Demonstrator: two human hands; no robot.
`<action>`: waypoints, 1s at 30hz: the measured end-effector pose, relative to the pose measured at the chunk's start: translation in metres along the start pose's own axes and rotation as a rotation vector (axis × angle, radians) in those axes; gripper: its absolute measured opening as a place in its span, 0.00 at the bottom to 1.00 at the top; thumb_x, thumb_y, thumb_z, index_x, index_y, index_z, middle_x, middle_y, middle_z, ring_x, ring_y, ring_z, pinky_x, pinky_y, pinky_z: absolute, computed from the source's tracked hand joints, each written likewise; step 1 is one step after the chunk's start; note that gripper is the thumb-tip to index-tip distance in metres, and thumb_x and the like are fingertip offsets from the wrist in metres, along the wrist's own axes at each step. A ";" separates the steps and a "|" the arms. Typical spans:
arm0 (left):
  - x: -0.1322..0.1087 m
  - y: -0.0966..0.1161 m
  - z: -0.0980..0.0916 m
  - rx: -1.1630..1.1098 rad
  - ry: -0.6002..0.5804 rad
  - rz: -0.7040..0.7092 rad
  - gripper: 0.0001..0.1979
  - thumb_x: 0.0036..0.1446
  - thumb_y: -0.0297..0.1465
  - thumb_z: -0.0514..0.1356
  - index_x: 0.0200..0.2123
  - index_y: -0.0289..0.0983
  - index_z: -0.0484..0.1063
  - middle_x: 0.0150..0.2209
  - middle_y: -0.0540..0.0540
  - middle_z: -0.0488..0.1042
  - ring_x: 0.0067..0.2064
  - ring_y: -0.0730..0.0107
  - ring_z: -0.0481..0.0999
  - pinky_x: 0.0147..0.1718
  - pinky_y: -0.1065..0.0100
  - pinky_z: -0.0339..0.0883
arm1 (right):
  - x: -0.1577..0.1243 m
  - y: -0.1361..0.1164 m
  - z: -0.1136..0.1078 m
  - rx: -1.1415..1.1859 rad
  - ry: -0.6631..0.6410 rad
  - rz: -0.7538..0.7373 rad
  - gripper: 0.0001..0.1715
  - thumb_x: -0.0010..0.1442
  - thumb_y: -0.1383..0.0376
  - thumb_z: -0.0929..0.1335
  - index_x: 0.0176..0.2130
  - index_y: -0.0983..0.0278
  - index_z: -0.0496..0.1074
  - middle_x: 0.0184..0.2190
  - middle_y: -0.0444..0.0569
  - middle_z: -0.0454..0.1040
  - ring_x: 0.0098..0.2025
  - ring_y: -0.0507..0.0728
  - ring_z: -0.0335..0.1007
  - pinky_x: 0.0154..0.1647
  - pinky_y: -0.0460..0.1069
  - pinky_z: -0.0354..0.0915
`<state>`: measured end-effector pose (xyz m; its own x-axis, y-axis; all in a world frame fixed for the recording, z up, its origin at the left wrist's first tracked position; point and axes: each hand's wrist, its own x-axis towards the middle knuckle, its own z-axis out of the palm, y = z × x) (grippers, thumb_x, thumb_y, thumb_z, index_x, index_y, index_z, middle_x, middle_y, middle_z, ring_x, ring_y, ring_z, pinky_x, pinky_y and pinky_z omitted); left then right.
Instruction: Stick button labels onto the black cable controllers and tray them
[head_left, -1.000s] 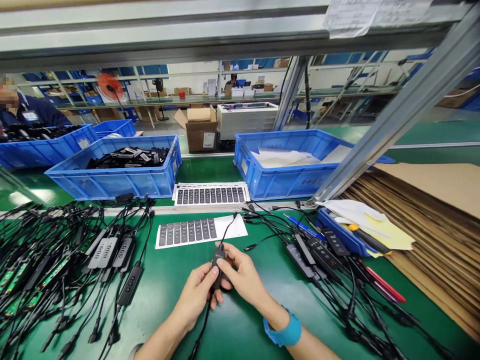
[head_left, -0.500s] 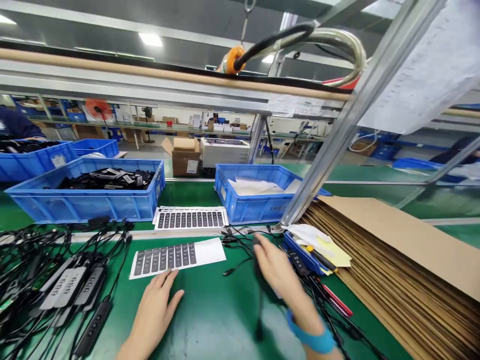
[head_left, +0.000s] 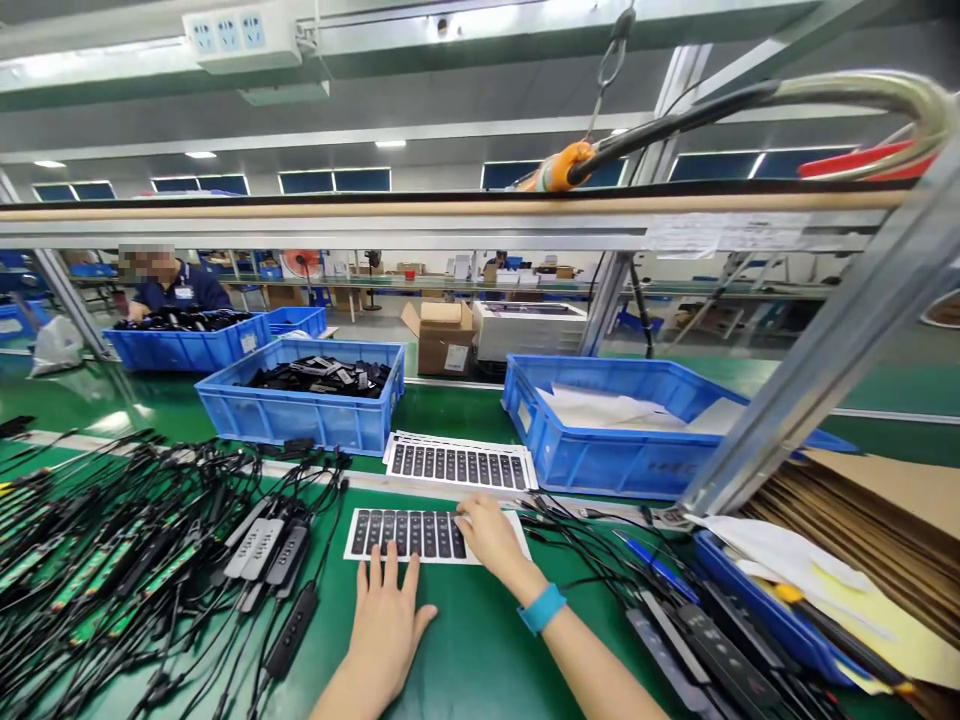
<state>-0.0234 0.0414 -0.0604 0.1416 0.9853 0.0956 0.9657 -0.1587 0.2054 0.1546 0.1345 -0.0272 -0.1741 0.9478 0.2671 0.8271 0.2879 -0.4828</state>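
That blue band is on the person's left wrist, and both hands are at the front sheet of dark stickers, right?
Wrong side: the head view shows the blue band on the right wrist. The left hand and right hand are indeed both at the front sheet.

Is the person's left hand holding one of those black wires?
No, the left hand is palm down, fingers spread over the near edge of the sheet of dark labels.
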 end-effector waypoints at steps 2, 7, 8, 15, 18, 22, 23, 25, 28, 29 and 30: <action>0.001 0.004 -0.006 -0.005 -0.028 -0.020 0.28 0.57 0.33 0.62 0.62 0.36 0.65 0.64 0.28 0.60 0.65 0.29 0.55 0.58 0.35 0.52 | -0.004 0.001 -0.005 0.061 0.035 -0.025 0.12 0.61 0.69 0.63 0.34 0.66 0.76 0.37 0.57 0.75 0.42 0.61 0.73 0.45 0.52 0.67; 0.003 0.001 -0.047 0.091 -0.115 -0.117 0.29 0.59 0.26 0.58 0.64 0.39 0.61 0.63 0.32 0.63 0.63 0.43 0.63 0.56 0.49 0.61 | -0.036 0.015 -0.036 0.397 0.314 0.079 0.19 0.63 0.53 0.61 0.34 0.63 0.72 0.33 0.53 0.74 0.36 0.60 0.71 0.34 0.51 0.68; 0.001 -0.005 -0.058 0.145 -0.108 -0.184 0.29 0.58 0.23 0.58 0.63 0.38 0.62 0.61 0.32 0.66 0.60 0.45 0.67 0.54 0.52 0.64 | -0.044 0.017 -0.042 0.478 0.344 0.130 0.20 0.62 0.51 0.62 0.34 0.63 0.72 0.32 0.51 0.74 0.33 0.59 0.70 0.32 0.50 0.67; -0.018 -0.066 -0.102 0.193 -0.206 -0.435 0.11 0.41 0.18 0.66 0.33 0.29 0.76 0.34 0.31 0.79 0.39 0.39 0.79 0.36 0.55 0.70 | -0.089 0.009 -0.047 0.731 0.294 0.350 0.26 0.54 0.42 0.66 0.32 0.62 0.72 0.25 0.47 0.71 0.26 0.56 0.66 0.26 0.48 0.64; -0.013 -0.071 -0.103 0.163 -0.187 -0.420 0.09 0.56 0.28 0.60 0.40 0.31 0.74 0.35 0.33 0.79 0.39 0.45 0.80 0.36 0.57 0.69 | -0.092 0.001 -0.038 0.776 0.289 0.346 0.27 0.53 0.41 0.67 0.31 0.62 0.71 0.24 0.46 0.70 0.26 0.55 0.65 0.27 0.48 0.65; -0.002 -0.052 -0.094 -0.421 0.092 -0.370 0.20 0.66 0.39 0.43 0.53 0.34 0.62 0.32 0.41 0.76 0.34 0.56 0.78 0.32 0.62 0.68 | -0.094 -0.006 -0.031 0.877 0.242 0.327 0.25 0.56 0.43 0.67 0.33 0.61 0.70 0.24 0.45 0.69 0.24 0.54 0.65 0.27 0.48 0.65; 0.000 -0.044 -0.089 -0.695 0.146 -0.339 0.21 0.65 0.41 0.45 0.54 0.36 0.61 0.32 0.43 0.75 0.33 0.59 0.77 0.30 0.64 0.67 | -0.095 -0.007 -0.030 0.910 0.240 0.328 0.24 0.56 0.43 0.67 0.33 0.61 0.70 0.24 0.44 0.69 0.24 0.53 0.65 0.27 0.48 0.64; 0.000 -0.025 -0.077 -1.205 0.116 -0.279 0.24 0.58 0.41 0.55 0.55 0.38 0.60 0.36 0.44 0.74 0.33 0.64 0.75 0.28 0.67 0.67 | -0.098 -0.010 -0.030 0.981 0.246 0.335 0.24 0.56 0.43 0.68 0.35 0.61 0.69 0.24 0.44 0.68 0.23 0.52 0.64 0.26 0.48 0.64; -0.005 0.004 -0.056 -1.675 -0.144 -0.263 0.34 0.46 0.33 0.67 0.56 0.38 0.61 0.41 0.42 0.75 0.37 0.65 0.75 0.34 0.67 0.68 | -0.103 -0.015 -0.031 1.081 0.257 0.348 0.23 0.56 0.45 0.69 0.37 0.61 0.68 0.24 0.43 0.68 0.22 0.52 0.64 0.24 0.47 0.64; -0.008 0.012 -0.050 -1.760 -0.225 -0.273 0.36 0.43 0.31 0.69 0.57 0.38 0.62 0.43 0.41 0.75 0.39 0.64 0.76 0.37 0.66 0.68 | -0.104 -0.016 -0.031 1.110 0.258 0.348 0.22 0.56 0.46 0.69 0.37 0.61 0.68 0.24 0.42 0.67 0.22 0.51 0.63 0.23 0.46 0.63; -0.010 0.019 -0.045 -1.812 -0.293 -0.287 0.37 0.42 0.30 0.70 0.57 0.38 0.62 0.46 0.40 0.75 0.40 0.63 0.77 0.38 0.64 0.69 | -0.105 -0.017 -0.031 1.133 0.255 0.344 0.22 0.57 0.46 0.69 0.38 0.61 0.67 0.24 0.41 0.66 0.21 0.51 0.63 0.22 0.46 0.63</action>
<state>-0.0159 0.0254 -0.0132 0.2551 0.9377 -0.2360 -0.3900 0.3231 0.8623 0.1752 0.0259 -0.0209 0.1789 0.9809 0.0762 -0.1501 0.1038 -0.9832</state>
